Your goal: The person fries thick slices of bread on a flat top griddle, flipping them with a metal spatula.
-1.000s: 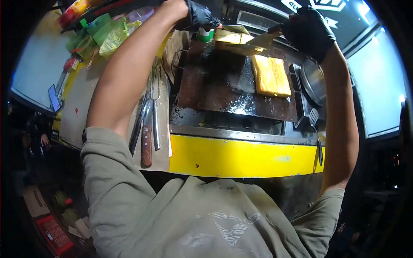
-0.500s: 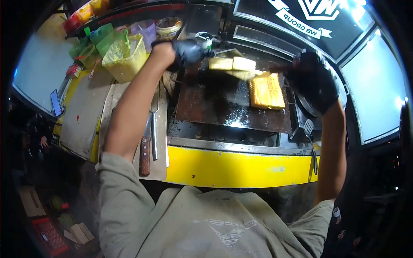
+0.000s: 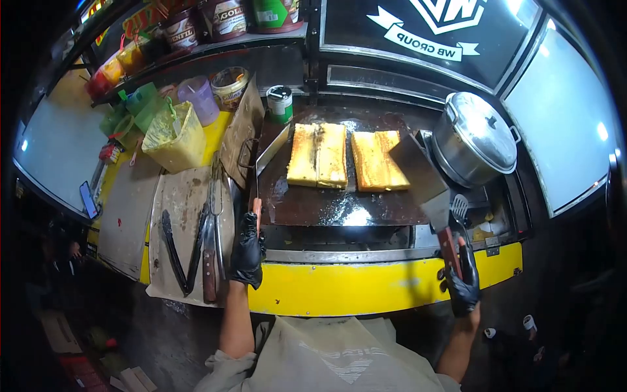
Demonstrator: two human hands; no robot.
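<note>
My left hand (image 3: 248,256), in a black glove, is closed round the handle of a wide metal spatula (image 3: 273,151). That blade stands nearly edge-on at the left side of the dark griddle (image 3: 307,212). My gloved right hand (image 3: 464,286) grips the brown handle of a second broad spatula (image 3: 421,173), raised over the griddle's right side. Two browned slabs of bread lie flat side by side on the griddle. The left slab (image 3: 302,157) is split lengthwise, and the right slab (image 3: 375,160) is partly covered by the second spatula's blade.
A lidded pot (image 3: 480,137) stands right of the griddle, with a slotted turner (image 3: 460,208) near my right hand. Tongs (image 3: 171,251) and a wooden-handled knife (image 3: 209,268) lie on the left board. Behind are a green-white can (image 3: 279,104) and a yellow tub (image 3: 175,140).
Both hands have come down and back from above the griddle to its front edge. The pale pieces raised at the left now lie flat as a browned slab. The view has shifted.
</note>
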